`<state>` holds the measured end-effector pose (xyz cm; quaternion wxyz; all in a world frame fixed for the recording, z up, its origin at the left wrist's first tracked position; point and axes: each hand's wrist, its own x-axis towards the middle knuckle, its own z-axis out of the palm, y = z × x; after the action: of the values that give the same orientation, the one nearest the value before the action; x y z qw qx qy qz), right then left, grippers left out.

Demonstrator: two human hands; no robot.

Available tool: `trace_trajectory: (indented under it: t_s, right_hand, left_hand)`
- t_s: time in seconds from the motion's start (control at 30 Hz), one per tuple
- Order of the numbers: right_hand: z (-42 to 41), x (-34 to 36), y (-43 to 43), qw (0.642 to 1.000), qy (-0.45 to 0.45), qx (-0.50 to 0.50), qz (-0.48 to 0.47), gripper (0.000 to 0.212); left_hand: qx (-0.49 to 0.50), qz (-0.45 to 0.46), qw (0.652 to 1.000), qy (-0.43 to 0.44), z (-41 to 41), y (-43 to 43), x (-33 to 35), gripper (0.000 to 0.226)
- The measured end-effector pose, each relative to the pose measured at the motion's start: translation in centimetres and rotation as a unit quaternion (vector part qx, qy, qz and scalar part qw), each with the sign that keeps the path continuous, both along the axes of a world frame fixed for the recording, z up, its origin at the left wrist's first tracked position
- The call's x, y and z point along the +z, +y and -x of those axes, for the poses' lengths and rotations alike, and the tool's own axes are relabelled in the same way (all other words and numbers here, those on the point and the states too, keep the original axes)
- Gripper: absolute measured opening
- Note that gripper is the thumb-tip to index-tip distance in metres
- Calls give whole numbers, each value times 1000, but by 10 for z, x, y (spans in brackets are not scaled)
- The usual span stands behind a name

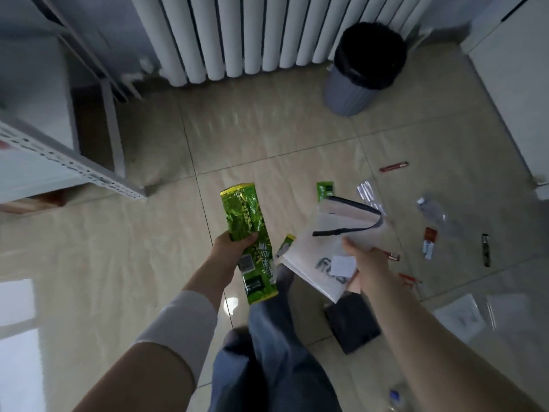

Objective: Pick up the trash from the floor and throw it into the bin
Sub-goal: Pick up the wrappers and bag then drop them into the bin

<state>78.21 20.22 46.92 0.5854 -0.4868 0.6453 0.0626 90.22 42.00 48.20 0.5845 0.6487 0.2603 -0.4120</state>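
Observation:
My left hand (230, 249) grips a long green snack wrapper (249, 239) around its middle, held upright above the floor. My right hand (364, 258) holds a white plastic zip bag (329, 242) with a dark zipper strip and grey lettering. The bin (361, 69), grey with a black liner, stands on the floor at the upper right, in front of the radiator and well beyond both hands. More trash lies on the tiles: a small green packet (325, 190), red sticks (393, 167), a clear wrapper (370, 193), a red and white sachet (429, 242).
A white radiator (237, 34) lines the far wall. A metal shelf frame (68, 162) stands at the left, a white cabinet (517, 84) at the right. A black pouch (352, 327) and clear bags (459, 316) lie near my legs (267, 352).

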Motion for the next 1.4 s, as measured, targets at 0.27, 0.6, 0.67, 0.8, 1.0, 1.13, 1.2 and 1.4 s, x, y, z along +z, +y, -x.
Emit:
trace_trajectory:
  t_s: [0.27,0.6,0.67,0.8,1.0,1.13,1.2,1.4]
  right_hand:
    - [-99,-3,-74,997,4,-67,-50,33]
    - [-240,30,-156,979,-20,-178,-93,25]
    - [-265,28,-173,974,-34,-207,-86,25]
    - [-312,20,-205,961,-62,-260,-68,41]
    - [-361,19,-274,936,-81,-341,-39,34]
    - [-389,1,-346,935,-70,-346,-35,40]
    - [-403,-12,-380,938,-61,-340,-23,34]
    - [-452,-33,-449,949,-48,-310,15,37]
  left_hand:
    - [-47,-22,998,-22,-132,-93,3,41]
    - [-117,-32,991,-54,-294,-192,23,44]
    - [-133,-30,990,-48,-326,-215,18,42]
    - [-177,-28,983,-46,-382,-264,4,41]
    - [-240,-31,970,-35,-431,-360,-2,43]
    - [-279,-26,959,-48,-469,-436,-12,40]
    - [-300,-19,951,-65,-487,-474,-26,41]
    - [-345,-26,935,-75,-515,-559,-47,43]
